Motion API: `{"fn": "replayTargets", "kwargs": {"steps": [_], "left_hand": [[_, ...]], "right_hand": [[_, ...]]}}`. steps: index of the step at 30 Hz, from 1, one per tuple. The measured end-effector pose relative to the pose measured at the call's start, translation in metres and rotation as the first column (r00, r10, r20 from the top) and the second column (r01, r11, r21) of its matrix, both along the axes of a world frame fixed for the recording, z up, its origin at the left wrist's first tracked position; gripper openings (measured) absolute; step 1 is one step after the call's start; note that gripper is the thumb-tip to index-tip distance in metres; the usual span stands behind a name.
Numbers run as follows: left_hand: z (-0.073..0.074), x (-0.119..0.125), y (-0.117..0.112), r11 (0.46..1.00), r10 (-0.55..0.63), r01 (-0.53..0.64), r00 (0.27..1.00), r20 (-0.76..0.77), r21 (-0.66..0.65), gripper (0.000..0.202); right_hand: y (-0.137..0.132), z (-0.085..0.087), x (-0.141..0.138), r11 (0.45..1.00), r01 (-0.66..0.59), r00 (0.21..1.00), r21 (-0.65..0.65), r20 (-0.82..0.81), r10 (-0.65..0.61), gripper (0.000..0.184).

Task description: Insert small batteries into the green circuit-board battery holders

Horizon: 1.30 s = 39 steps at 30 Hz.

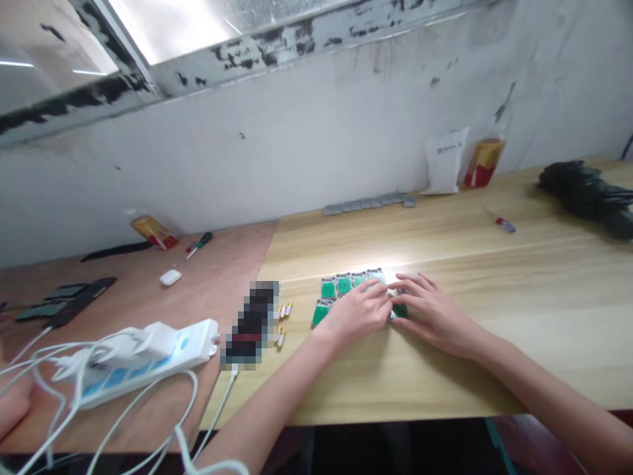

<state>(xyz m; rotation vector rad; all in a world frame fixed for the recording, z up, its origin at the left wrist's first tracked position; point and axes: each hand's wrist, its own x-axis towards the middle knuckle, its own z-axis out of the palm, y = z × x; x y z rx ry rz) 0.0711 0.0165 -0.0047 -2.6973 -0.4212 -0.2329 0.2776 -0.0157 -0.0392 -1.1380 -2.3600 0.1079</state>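
Several small green circuit boards with silvery edges lie in two rows on the light wood table. My left hand rests over the right part of these rows, its fingers bent together; whatever lies under its fingertips is hidden. Close against it is my right hand, thumb low and fingers curved around another green circuit board at the right end. Fingertips of both hands meet there, covering much of that board. Left of the rows are small yellow-and-silver cylinders and a phone with a blurred screen.
At left, a white power strip carries plugs and tangled cables. A green-handled screwdriver and white case lie behind it. Small grey pieces line the wall, near a white packet. Another person's hand shows at far left.
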Motion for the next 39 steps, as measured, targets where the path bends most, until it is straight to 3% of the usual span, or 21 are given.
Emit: {"fn": "replayTargets", "kwargs": {"steps": [7,12,15,21,28,34,39], "left_hand": [[-0.001,-0.008,0.002,0.986,0.02,-0.01,0.998,0.059,-0.165,0.012],[0.002,-0.01,0.004,0.983,0.042,-0.026,0.996,0.082,-0.182,0.011],[0.005,-0.008,0.002,0.987,0.036,-0.026,0.998,0.06,-0.157,0.011],[0.005,-0.001,-0.01,0.999,0.049,-0.049,0.998,-0.045,0.016,0.02],[0.005,-0.003,-0.008,0.998,-0.023,0.025,0.999,-0.041,0.065,0.021],[-0.001,-0.009,-0.002,0.995,-0.007,0.011,0.999,0.035,-0.104,0.016],[0.006,-0.017,0.0,0.976,0.068,-0.013,0.966,0.248,-0.217,0.017]], "right_hand": [[0.001,-0.001,0.001,1.0,0.002,1.0,-0.006,-0.012,-0.002,0.024],[0.002,0.002,0.001,0.999,0.005,1.0,-0.036,0.002,-0.005,0.024],[0.003,0.003,0.001,1.0,0.004,1.0,-0.028,0.001,-0.004,0.025],[0.004,0.001,0.002,1.0,0.001,1.0,-0.017,-0.016,-0.001,0.025],[0.006,-0.003,0.004,0.999,-0.013,1.0,-0.029,-0.028,0.013,0.026],[0.005,-0.003,0.003,0.999,-0.007,1.0,-0.042,-0.012,0.006,0.026],[0.004,-0.002,0.004,0.999,-0.012,1.0,-0.052,0.0,0.012,0.027]]}}
